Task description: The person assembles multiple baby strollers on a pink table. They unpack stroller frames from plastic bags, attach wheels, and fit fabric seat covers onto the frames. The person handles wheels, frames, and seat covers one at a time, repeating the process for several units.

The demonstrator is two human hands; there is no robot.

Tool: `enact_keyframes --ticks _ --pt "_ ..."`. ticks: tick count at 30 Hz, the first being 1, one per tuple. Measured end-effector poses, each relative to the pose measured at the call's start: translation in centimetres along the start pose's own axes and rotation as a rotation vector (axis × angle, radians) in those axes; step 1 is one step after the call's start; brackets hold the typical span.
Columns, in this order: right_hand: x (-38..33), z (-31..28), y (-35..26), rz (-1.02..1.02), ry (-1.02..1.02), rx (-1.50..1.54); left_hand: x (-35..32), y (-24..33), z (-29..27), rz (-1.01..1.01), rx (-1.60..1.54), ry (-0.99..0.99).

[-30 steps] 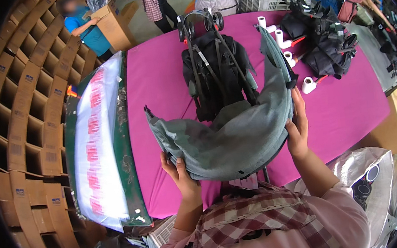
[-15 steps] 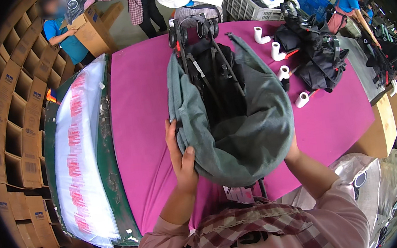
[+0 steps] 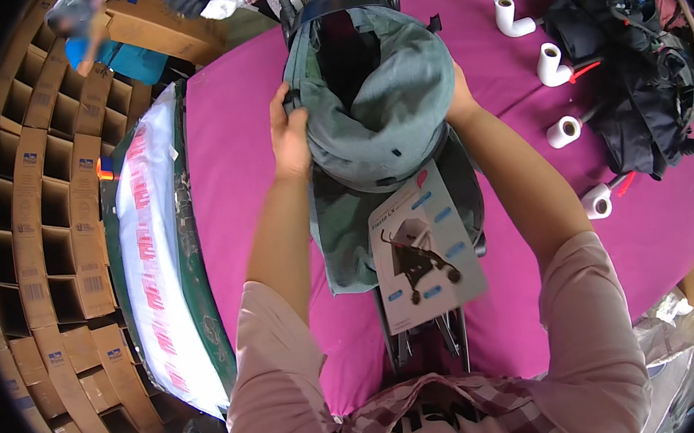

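Observation:
A folding stroller lies along the table, its grey-green fabric canopy (image 3: 393,131) bunched into a round hood at the far end. My left hand (image 3: 290,142) grips the canopy's left edge beside a dark clip, thumb on top. On the opposite side my right hand (image 3: 460,101) is closed round the canopy's edge, its fingers partly hidden behind the fabric. A printed card (image 3: 433,271) with a stroller picture hangs over the fabric on the near side. Below the card, dark frame tubes (image 3: 455,344) point toward me.
White rolls (image 3: 563,133) stand in a row on the pink table cover (image 3: 251,193), beside black folded strollers (image 3: 631,102) at right. Printed plastic bags (image 3: 167,261) lie at left, next to stacked cardboard boxes (image 3: 47,222). A co-worker (image 3: 132,61) stands far left by a box.
Both hands and the canopy have moved away from me, toward the table's far side. The canopy has swung over the wheel end, and the card and near fabric have come into view.

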State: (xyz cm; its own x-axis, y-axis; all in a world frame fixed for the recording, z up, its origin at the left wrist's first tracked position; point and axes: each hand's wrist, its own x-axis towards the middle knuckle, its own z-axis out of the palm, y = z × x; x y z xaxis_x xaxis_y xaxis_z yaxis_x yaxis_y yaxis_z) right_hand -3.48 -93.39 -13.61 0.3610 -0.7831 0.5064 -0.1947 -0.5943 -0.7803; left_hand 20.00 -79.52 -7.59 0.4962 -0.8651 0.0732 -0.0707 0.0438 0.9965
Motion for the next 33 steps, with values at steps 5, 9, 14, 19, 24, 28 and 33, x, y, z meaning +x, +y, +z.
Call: enact_keyframes --ticks 5,9,14,19,24,28,33 --pt "0.3 1.4 2.3 0.131 0.140 0.049 0.3 -3.1 0.9 0.219 0.697 0.308" --pt "-2.6 0.2 -4.9 0.158 0.337 -0.082 -3.3 -2.7 -2.2 0.192 0.667 0.269" --pt "-21.0 -8.7 -15.8 0.062 0.095 -0.327 -16.8 -4.6 -7.3 0.181 0.350 0.185" --pt "-45.8 -15.1 -26.5 0.538 -0.064 -0.621 -31.1 -2.3 -8.5 0.390 0.415 0.213" --pt "-54.7 -16.5 -35.7 0.633 0.123 -0.778 -38.9 -0.1 -2.0 0.667 0.508 -0.202" --pt "-57.6 -17.7 -37.4 0.596 0.175 -0.815 -43.3 0.6 1.6 0.650 0.404 -0.664" --pt "-62.4 -24.7 -36.1 0.633 0.421 -0.860 -48.1 1.3 3.7 0.504 0.354 -0.955"
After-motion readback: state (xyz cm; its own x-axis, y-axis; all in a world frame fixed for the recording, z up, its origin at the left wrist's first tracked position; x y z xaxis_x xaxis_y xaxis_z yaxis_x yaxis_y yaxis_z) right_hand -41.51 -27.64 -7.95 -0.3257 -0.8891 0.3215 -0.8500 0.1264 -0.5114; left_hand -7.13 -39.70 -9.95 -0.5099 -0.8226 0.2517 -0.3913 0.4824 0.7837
